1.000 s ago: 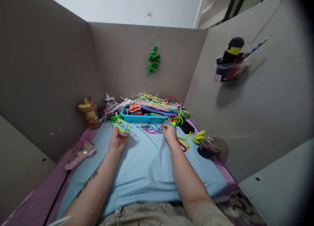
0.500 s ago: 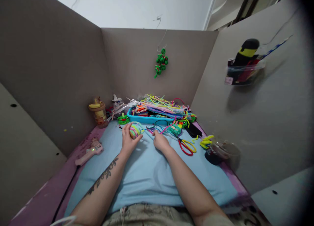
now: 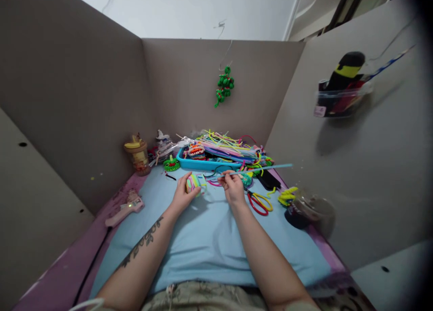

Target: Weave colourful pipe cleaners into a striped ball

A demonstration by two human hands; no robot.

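My left hand (image 3: 184, 192) is closed around a small rounded piece (image 3: 194, 184) wound in yellow, green, pink and blue pipe cleaner. To its right, my right hand (image 3: 232, 187) pinches a light blue pipe cleaner (image 3: 267, 169), which sticks out straight to the right. Both hands are just above the blue cloth (image 3: 203, 239). Behind my right hand lies a teal fuzzy figure (image 3: 246, 179), partly covered. Scissors (image 3: 260, 203) with one red and one yellow handle rest right of that hand.
A blue tray (image 3: 209, 165) heaped with pipe cleaners (image 3: 230, 146) stands at the back. On the left lie a pink glue gun (image 3: 126, 209) and a cup (image 3: 138, 157). A black phone-like slab (image 3: 269, 180) and a dark jar (image 3: 297, 214) are at the right, beside the grey side panel (image 3: 365, 185).
My right hand has risen slightly and moved right; the light blue pipe cleaner now extends rightward from its fingers. My left hand has shifted slightly right, turning the striped piece.
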